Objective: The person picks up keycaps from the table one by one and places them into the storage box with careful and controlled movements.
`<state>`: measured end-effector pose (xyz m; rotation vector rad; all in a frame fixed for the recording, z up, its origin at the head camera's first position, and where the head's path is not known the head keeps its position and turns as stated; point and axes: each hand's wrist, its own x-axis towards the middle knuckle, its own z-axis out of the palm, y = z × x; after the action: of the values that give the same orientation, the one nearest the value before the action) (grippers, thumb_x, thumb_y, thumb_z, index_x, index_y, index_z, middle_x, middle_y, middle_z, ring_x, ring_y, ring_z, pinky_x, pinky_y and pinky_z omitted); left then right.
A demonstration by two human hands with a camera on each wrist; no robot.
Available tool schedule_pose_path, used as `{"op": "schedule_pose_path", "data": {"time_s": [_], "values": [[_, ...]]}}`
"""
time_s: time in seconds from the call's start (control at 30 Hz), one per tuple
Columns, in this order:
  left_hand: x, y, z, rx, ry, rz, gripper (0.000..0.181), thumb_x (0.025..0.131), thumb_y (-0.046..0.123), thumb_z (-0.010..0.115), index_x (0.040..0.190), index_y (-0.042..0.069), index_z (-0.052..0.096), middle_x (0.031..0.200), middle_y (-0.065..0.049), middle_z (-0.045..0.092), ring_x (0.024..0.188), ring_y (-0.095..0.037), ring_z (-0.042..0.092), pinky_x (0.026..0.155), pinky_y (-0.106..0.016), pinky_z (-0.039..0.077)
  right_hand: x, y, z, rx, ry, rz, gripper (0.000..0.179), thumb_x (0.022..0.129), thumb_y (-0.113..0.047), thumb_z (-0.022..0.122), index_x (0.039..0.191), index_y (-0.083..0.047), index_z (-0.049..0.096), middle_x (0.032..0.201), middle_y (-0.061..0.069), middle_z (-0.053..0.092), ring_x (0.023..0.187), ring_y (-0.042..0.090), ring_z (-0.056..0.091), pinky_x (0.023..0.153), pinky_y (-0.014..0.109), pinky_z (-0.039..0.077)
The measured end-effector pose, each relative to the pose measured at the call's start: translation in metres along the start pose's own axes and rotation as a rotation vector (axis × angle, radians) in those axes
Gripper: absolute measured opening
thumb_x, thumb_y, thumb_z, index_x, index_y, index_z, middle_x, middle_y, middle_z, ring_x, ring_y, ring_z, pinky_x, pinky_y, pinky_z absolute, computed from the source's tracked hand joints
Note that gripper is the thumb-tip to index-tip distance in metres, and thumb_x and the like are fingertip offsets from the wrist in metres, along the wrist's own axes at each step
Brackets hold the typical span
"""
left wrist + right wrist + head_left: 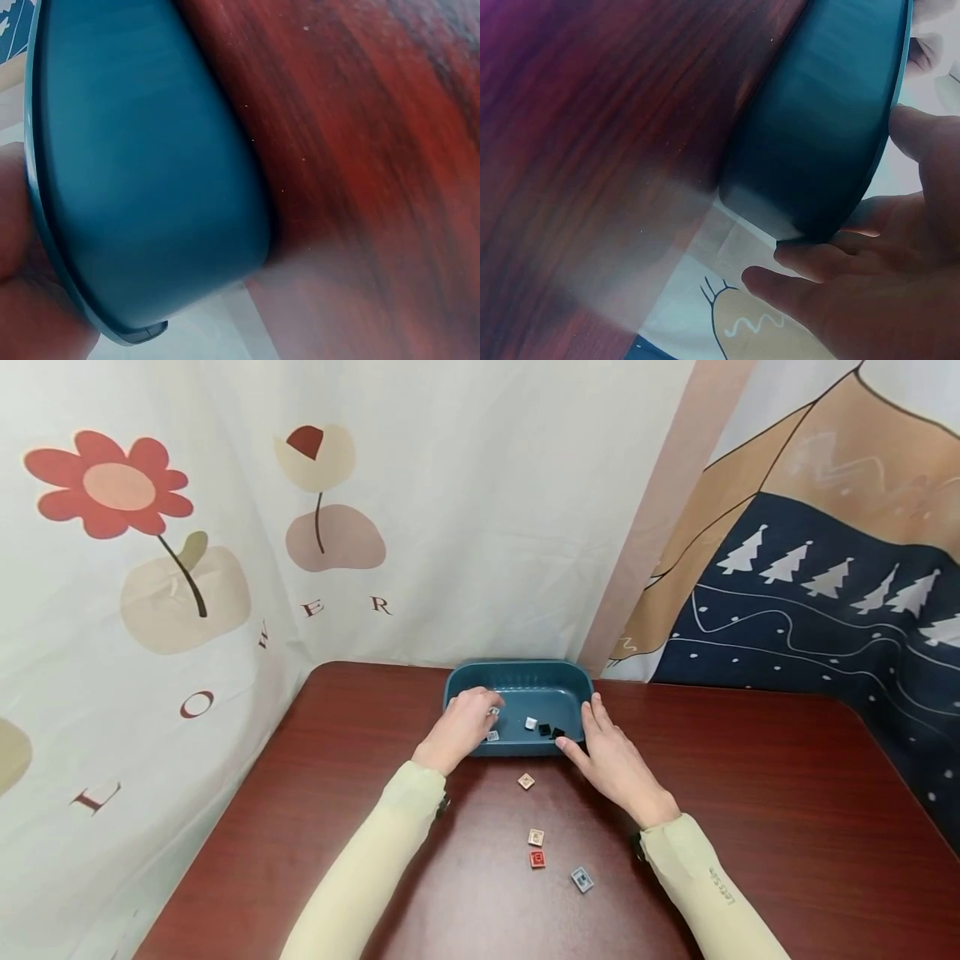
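A blue-green plastic bin (521,748) stands at the table's far edge. My left hand (467,720) reaches over its left front, fingers bent, and pinches a small pale tile (494,712) between thumb and forefinger. Below that hand lies another pale tile (492,736); a white tile (531,724) and black tiles (545,729) are farther right inside the bin. My right hand (615,764) rests on the bin's front right corner, thumb at the front rim and straight fingers along the right end. The right wrist view shows its thumb (915,131) touching the rim.
On the brown table (360,735) in front of the bin lie two beige tiles (527,782), a red tile (537,859) and a grey-blue tile (582,880). Printed curtains (480,527) hang right behind the table and along its left side.
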<state>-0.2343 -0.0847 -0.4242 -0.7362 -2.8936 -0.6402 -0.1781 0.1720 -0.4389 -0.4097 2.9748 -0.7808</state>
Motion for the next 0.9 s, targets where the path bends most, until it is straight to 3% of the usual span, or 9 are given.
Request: {"op": "schedule_pose_path", "data": {"time_s": [0.23,0.43,0.67,0.9], "values": [[0.000,-0.002,-0.001,0.024,0.021,0.034,0.029,0.095,0.002,0.074,0.124,0.002,0.073,0.128,-0.016,0.066,0.117,-0.031,0.064,0.099,-0.043,0.054,0.000,0.001,0.000,0.003,0.005,-0.001,0.086,0.106,-0.046,0.057,0.159,0.012,0.021,0.169,0.028,0.008,0.151,0.047,0.026,0.114,0.058,0.035],[-0.006,-0.002,-0.002,0.107,0.102,0.062,0.033,0.096,0.012,0.075,0.129,0.008,0.072,0.148,-0.017,0.054,0.136,-0.036,0.050,0.109,-0.050,0.046,0.000,0.001,0.000,0.007,0.004,-0.004,0.087,0.105,-0.046,0.057,0.159,0.012,0.021,0.169,0.028,0.009,0.151,0.047,0.026,0.114,0.058,0.035],[-0.025,0.000,-0.010,0.180,0.259,0.233,0.036,0.094,0.012,0.077,0.130,0.009,0.072,0.147,-0.016,0.056,0.138,-0.036,0.049,0.110,-0.054,0.043,-0.001,0.000,0.001,0.000,0.003,-0.002,0.087,0.105,-0.046,0.057,0.159,0.012,0.021,0.169,0.028,0.009,0.152,0.047,0.025,0.114,0.059,0.035],[-0.043,0.007,-0.023,0.243,0.279,0.335,0.040,0.091,0.011,0.079,0.131,0.009,0.071,0.145,-0.016,0.058,0.138,-0.037,0.050,0.111,-0.054,0.042,0.001,0.000,0.000,-0.004,0.004,-0.003,0.088,0.105,-0.047,0.057,0.159,0.012,0.022,0.169,0.028,0.010,0.152,0.048,0.025,0.113,0.059,0.035]]}}
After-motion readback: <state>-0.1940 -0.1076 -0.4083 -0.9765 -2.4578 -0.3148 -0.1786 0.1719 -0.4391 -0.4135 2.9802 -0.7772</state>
